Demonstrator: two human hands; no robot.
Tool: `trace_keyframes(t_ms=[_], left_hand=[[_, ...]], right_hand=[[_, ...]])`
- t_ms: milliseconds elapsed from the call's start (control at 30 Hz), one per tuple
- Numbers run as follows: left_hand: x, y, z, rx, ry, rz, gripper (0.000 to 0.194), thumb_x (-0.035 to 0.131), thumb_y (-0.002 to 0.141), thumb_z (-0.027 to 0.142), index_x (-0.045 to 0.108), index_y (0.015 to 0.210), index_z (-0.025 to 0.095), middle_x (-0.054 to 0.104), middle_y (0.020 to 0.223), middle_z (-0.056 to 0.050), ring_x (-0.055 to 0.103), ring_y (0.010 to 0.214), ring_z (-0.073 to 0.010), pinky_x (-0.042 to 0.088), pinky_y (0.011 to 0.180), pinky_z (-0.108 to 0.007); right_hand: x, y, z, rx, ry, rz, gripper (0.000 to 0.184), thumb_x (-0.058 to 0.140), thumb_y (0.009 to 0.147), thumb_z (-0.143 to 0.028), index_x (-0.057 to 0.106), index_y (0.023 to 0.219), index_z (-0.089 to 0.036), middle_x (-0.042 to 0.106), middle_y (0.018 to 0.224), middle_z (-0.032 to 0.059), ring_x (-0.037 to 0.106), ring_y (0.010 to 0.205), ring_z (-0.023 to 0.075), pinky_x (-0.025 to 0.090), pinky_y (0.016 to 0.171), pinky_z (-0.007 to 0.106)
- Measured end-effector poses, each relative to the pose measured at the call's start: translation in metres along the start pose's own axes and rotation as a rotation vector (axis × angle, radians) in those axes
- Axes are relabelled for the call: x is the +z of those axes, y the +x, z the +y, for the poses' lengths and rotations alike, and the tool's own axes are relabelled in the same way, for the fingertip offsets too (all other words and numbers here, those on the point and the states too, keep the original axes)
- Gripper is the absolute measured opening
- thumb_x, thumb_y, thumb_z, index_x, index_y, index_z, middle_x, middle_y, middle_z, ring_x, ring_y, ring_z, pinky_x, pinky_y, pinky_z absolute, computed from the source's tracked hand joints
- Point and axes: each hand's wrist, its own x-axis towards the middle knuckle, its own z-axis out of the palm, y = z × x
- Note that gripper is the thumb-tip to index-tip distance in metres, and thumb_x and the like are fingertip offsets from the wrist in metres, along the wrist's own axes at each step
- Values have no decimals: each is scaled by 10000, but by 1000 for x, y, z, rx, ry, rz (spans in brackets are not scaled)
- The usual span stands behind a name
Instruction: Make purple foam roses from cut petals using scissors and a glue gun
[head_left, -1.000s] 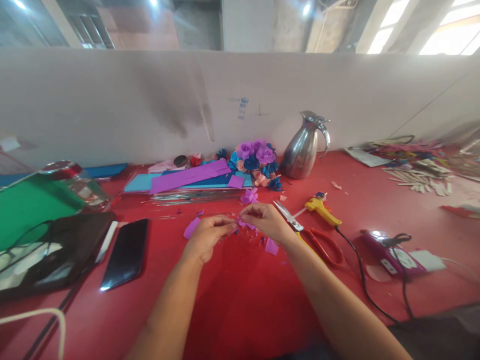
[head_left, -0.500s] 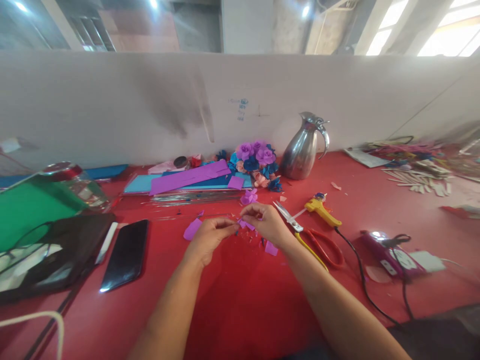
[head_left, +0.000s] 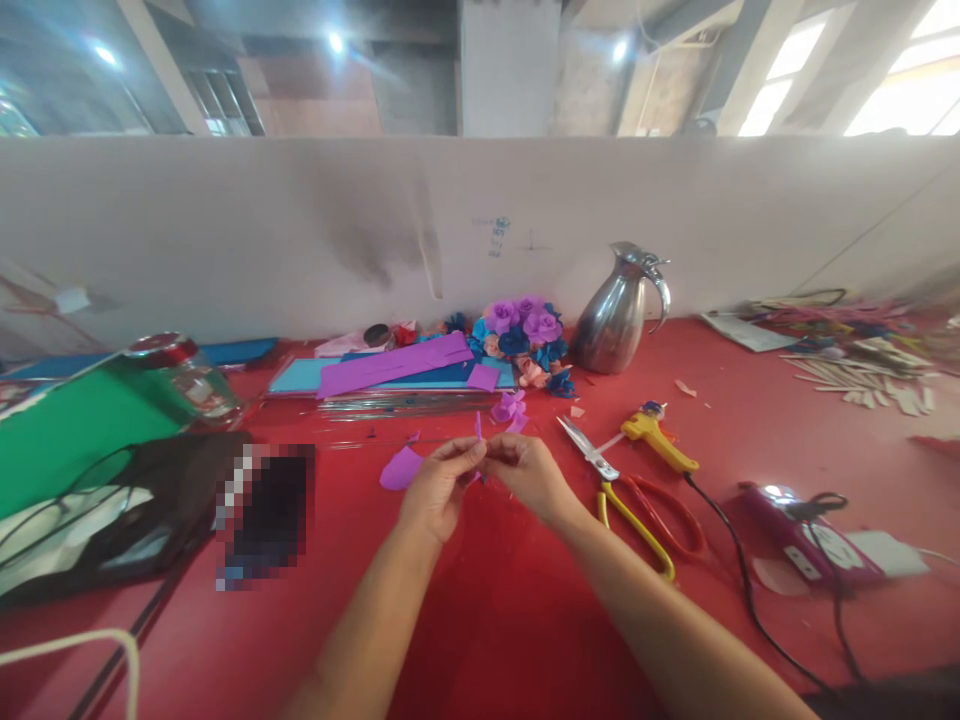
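My left hand pinches a small purple paper piece, which sticks up above the thumb. Close against it, my right hand has its thumb and fingers pinched together at the same piece; the fingers cover its lower part. To the left of my left hand lies a cut purple petal. Just beyond my fingers rests a loose purple paper flower. Scissors with one red and one yellow handle lie spread to the right, alongside a yellow glue gun.
Behind stand a bunch of paper flowers and a steel jug. Purple paper strips lie on blue sheets. On the right is a purple power strip with cables; on the left, a glass jar and a pixelated dark object.
My hands have come closer together, and the purple piece now stands upright between them. The view has tilted slightly, so everything sits lower and further right.
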Motion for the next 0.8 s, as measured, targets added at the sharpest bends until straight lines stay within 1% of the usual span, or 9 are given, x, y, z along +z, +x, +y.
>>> trace_keyframes(t_ms=[100,200,300,367,500,667,800], left_hand=[[-1,-2,6,-16,45,-15,252,863,432,252,708,613,173,666,663,1,557,657,-101,408,629,-237],[-4,-4,13,-15,86,-75,241,849,477,290,714,629,162,666,666,-14,558,644,-109,414,610,-246],[-6,-4,18,-12,134,-136,257,845,490,319,720,640,152,660,641,-24,562,621,-120,423,610,-258],[-7,-4,19,-10,166,-154,273,845,495,334,726,656,149,665,644,-31,568,616,-126,426,614,-263],[-8,-3,19,9,221,-136,318,849,487,344,742,706,139,679,683,-41,567,629,-118,414,603,-242],[-7,-3,19,28,241,-116,327,855,460,344,738,673,126,665,650,-40,548,597,-105,392,569,-226],[-7,-5,20,31,239,-122,305,848,472,334,729,660,126,658,644,-36,547,593,-105,390,566,-225]], right_hand=[[-2,0,-2,1,4,-24,138,662,713,-332,663,701,-195,684,667,4,626,653,153,480,690,290],[-5,-1,-6,41,14,-27,116,673,693,-306,678,689,-190,680,668,0,602,640,138,460,684,280],[-6,-1,-10,87,48,-41,113,682,671,-291,688,697,-181,670,661,-5,578,627,122,444,682,270],[-7,-2,-11,106,61,-49,128,684,665,-296,693,703,-174,661,654,-7,563,619,115,436,678,267],[-6,-1,-12,101,49,-62,143,686,661,-305,688,674,-163,647,638,-10,552,620,111,428,676,265],[-5,-1,-12,111,80,-80,132,693,650,-297,686,669,-167,647,631,-18,551,608,106,431,659,260],[-4,-2,-14,104,95,-80,112,687,657,-282,694,681,-172,663,644,-16,571,621,109,446,683,264]])
